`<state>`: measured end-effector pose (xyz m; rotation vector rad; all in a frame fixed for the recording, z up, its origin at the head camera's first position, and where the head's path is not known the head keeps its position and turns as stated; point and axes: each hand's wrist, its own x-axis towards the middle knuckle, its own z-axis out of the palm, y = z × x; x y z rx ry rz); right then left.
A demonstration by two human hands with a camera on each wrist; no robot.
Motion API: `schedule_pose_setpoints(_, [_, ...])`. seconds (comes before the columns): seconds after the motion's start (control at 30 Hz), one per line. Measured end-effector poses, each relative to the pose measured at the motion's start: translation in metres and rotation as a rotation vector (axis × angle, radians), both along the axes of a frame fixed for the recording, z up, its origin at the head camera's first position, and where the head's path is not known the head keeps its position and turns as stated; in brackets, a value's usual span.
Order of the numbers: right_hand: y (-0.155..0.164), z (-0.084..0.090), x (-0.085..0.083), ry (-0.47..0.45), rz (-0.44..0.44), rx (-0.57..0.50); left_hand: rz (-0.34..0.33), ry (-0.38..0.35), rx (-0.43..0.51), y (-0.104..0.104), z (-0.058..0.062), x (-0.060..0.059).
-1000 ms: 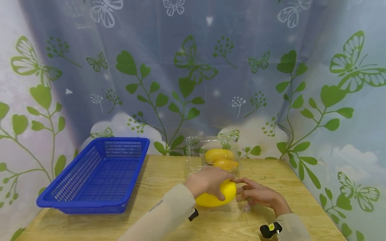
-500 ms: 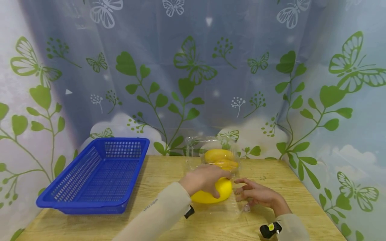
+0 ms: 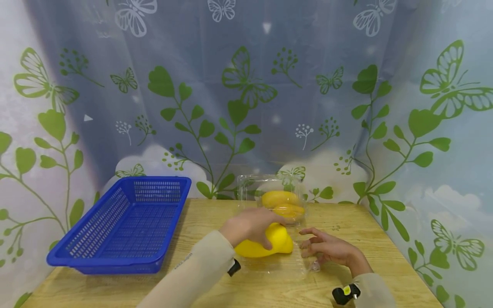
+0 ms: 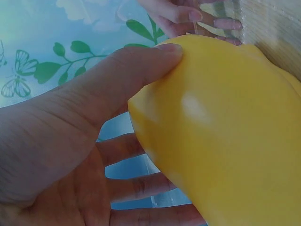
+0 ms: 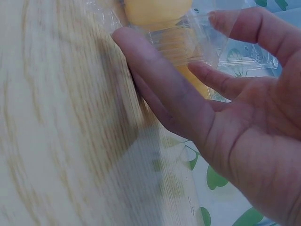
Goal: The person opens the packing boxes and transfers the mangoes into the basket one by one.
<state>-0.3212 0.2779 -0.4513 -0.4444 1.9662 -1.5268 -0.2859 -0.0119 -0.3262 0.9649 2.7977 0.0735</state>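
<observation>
My left hand (image 3: 250, 226) grips a large smooth yellow fruit (image 3: 262, 246) with a blunt nub at its right end, over the base of a clear plastic clamshell box (image 3: 269, 269). In the left wrist view the thumb lies along the fruit's (image 4: 221, 122) upper side, and the fingers reach round its underside. Relaxed and slightly bent, the fingers of my right hand (image 3: 331, 250) rest at the box's right edge. In the right wrist view they overlap the clear plastic (image 5: 174, 44). Behind the raised lid (image 3: 248, 194), two more yellow fruits (image 3: 279, 197) show through the plastic.
A blue slotted plastic basket (image 3: 158, 256) stands on the left of the wooden table (image 3: 208, 214). A printed curtain with butterflies and leaves (image 3: 246, 128) hangs behind the table and along both sides.
My left hand has drawn the yellow fruit leftward across the box, bringing its nub into sight at the right end. The right hand, the box and the basket have stayed put.
</observation>
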Motion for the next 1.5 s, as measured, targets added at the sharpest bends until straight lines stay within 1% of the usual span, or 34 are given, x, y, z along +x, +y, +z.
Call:
schedule_pose_setpoints(0.1, [0.0, 0.001, 0.001, -0.003, -0.004, 0.001, 0.015, 0.004, 0.002, -0.004, 0.001, 0.001])
schedule_pose_setpoints(0.27, [0.001, 0.002, 0.002, -0.012, 0.006, -0.018, 0.016, 0.015, -0.004, -0.01, 0.002, 0.0])
schedule_pose_setpoints(0.53, [0.0, 0.002, 0.003, -0.013, 0.002, -0.019, 0.025, 0.011, 0.001, -0.019, 0.005, -0.001])
schedule_pose_setpoints(0.77, [-0.002, 0.002, 0.002, -0.016, -0.005, -0.02, 0.022, 0.046, -0.022, -0.025, 0.009, -0.004])
schedule_pose_setpoints(1.03, [-0.002, 0.002, 0.002, -0.011, -0.008, -0.005, 0.056, 0.026, -0.013, -0.031, 0.015, -0.005])
schedule_pose_setpoints(1.17, [-0.002, 0.002, 0.003, -0.016, -0.009, 0.007, 0.073, 0.01, -0.001, -0.033, 0.016, -0.006])
schedule_pose_setpoints(1.5, [-0.002, 0.003, 0.003, -0.011, 0.002, -0.008, 0.097, 0.011, 0.022, -0.041, 0.02, -0.006])
